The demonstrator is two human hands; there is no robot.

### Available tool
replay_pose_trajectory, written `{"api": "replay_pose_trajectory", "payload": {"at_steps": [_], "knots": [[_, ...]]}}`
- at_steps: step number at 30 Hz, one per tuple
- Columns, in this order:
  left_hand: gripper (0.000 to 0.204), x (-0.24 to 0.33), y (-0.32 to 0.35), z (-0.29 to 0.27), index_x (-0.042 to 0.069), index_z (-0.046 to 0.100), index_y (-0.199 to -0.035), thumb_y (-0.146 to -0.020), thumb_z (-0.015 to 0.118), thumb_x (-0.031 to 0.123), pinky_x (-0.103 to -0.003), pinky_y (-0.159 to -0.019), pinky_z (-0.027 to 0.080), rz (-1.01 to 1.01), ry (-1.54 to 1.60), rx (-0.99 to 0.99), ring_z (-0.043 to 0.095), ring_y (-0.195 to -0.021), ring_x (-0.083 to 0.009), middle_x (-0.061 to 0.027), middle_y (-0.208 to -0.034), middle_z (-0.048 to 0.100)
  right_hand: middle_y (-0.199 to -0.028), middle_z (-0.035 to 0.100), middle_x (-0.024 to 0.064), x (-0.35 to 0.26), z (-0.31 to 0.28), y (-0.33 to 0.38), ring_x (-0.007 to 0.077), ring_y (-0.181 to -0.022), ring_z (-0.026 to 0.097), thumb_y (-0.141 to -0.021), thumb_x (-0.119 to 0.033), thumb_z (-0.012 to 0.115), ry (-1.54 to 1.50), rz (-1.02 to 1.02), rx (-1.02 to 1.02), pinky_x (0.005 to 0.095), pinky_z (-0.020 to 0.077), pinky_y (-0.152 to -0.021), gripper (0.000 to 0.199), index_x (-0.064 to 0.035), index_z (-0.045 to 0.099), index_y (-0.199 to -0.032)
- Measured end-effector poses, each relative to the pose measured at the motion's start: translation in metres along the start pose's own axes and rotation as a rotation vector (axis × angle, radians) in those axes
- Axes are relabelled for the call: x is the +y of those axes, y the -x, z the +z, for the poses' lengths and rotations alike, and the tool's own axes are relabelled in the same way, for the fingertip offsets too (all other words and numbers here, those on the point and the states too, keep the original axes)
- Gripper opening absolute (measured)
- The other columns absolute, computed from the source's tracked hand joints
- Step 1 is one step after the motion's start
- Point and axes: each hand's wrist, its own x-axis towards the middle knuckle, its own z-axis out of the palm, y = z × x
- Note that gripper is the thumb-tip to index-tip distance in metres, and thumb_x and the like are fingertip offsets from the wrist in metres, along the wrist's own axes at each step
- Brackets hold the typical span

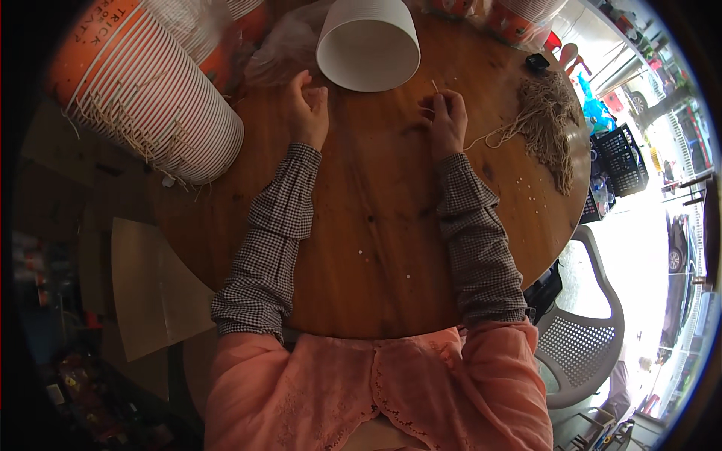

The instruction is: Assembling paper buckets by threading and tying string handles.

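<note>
My right hand is closed in a pinch on a thin string, whose end sticks up above the fingertips. A pale strand trails from beside this hand toward a tangled bundle of beige strings on the right of the table. My left hand is raised with fingers loosely bent and apart, and I see nothing in it. Between and beyond both hands lies a white paper bucket, its mouth facing me; neither hand touches it.
A tall nested stack of orange and white buckets leans at the left, strings draped over it. Clear plastic wrap lies behind my left hand. More buckets and a small black object are at the far right of the round wooden table.
</note>
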Motion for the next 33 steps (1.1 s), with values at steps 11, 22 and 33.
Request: {"api": "replay_pose_trajectory", "payload": {"at_steps": [11,22,33], "knots": [[0.033,-0.006,-0.043,0.015,0.0,0.058,-0.106,-0.083,0.071,0.02,-0.032,-0.082,0.048,-0.024,-0.091,0.079,0.06,-0.092,-0.0202,-0.0091,-0.098,0.064,-0.096,0.063,0.0079,0.01,0.018,-0.048,0.0157,-0.087,0.061,-0.099,-0.012,0.046,-0.253,-0.073,-0.066,0.0304,0.0521,-0.08,0.01,-0.0039,0.05,-0.102],[0.026,-0.012,-0.052,0.02,0.001,0.058,-0.089,-0.076,0.074,0.016,-0.033,-0.069,0.05,-0.053,-0.158,0.192,0.06,-0.072,-0.0185,-0.0064,-0.079,0.061,-0.09,0.062,0.0073,0.012,0.024,-0.057,0.0151,-0.081,0.061,-0.098,-0.015,0.047,-0.142,-0.093,-0.119,0.0297,0.0524,-0.074,0.014,-0.0016,0.05,-0.1],[0.027,-0.004,-0.033,0.011,0.001,0.057,-0.095,-0.077,0.07,0.017,-0.034,-0.07,0.05,-0.165,-0.158,0.062,0.063,-0.075,-0.0201,-0.0089,-0.081,0.064,-0.112,0.061,0.0092,-0.005,0.018,-0.037,0.0123,-0.075,0.06,-0.098,-0.021,0.045,-0.085,-0.025,-0.189,0.0257,0.0489,-0.055,0.018,-0.003,0.047,-0.103]]}}
